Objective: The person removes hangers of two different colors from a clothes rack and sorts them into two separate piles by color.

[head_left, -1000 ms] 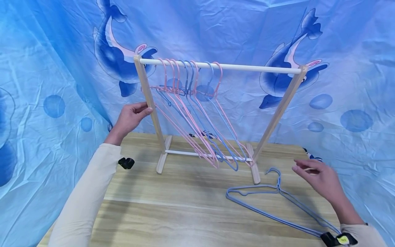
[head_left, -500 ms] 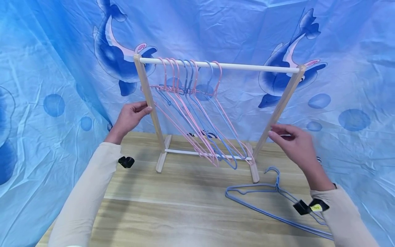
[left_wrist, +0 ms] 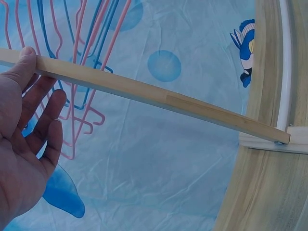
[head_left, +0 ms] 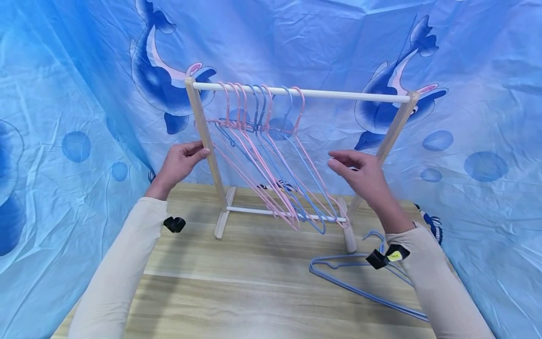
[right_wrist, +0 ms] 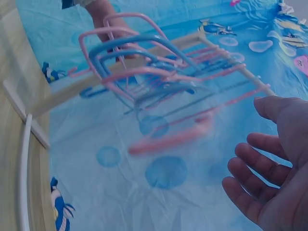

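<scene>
A small wooden rack with a white top rod (head_left: 351, 95) stands on the table, several pink and blue hangers hooked toward its left half. My left hand (head_left: 179, 162) grips the left post (head_left: 205, 141) between thumb and fingers; in the left wrist view the thumb lies over that wooden post (left_wrist: 163, 96). My right hand (head_left: 360, 174) is in the air just right of the rightmost pink hanger (head_left: 302, 108), holding nothing. In the right wrist view the right hand (right_wrist: 269, 159) has loosely bent, spread fingers, apart from the hangers.
Blue hangers (head_left: 367, 295) lie stacked on the wooden table (head_left: 237, 292) at front right, partly hidden under my right forearm. The rack's right post (head_left: 398, 125) passes behind my right hand. A blue dolphin-printed cloth (head_left: 322, 42) hangs behind and at both sides.
My right hand has moved left from above the loose blue hangers, past the right post, toward the hanging hangers. The left hand has stayed on the left post.
</scene>
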The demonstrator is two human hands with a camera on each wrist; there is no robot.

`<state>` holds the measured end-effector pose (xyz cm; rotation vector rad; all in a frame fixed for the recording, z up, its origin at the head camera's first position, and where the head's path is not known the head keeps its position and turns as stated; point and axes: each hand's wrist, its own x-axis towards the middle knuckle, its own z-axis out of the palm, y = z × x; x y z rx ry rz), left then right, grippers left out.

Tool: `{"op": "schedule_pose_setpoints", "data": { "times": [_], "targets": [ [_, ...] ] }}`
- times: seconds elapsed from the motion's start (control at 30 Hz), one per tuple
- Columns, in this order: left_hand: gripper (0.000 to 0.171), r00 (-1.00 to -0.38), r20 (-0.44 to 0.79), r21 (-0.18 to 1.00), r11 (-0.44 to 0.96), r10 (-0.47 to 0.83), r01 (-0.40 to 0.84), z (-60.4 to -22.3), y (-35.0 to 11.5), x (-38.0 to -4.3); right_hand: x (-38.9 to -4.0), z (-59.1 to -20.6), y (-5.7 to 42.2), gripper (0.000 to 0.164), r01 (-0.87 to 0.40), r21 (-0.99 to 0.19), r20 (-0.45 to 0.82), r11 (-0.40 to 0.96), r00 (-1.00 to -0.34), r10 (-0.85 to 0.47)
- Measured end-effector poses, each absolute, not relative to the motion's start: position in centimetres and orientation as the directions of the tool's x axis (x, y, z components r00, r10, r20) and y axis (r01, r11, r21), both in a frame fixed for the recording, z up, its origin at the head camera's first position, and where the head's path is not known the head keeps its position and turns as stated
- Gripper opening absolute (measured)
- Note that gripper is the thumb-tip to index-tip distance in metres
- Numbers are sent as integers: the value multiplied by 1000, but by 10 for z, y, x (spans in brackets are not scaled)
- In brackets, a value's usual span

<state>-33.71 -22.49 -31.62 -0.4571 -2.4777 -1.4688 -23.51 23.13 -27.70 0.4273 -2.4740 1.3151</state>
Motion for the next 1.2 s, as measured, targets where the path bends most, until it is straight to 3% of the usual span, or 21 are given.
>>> {"op": "schedule_pose_setpoints", "data": {
  "times": [0.47,0.77,1.2],
  "targets": [
    [47,-928,342,813,449,144,370,-315,-225,-336,-252,-288,206,38,-405,-839,328,364,-909,-255],
    [46,-926,348,811,449,144,375,-317,-226,-337,-256,-290,200,37,-376,-844,298,382,-922,-247],
    [49,-923,355,805,455,148,382,-317,-226,-337,-254,-286,203,30,-413,-787,362,457,-911,-200]
  ]
}}
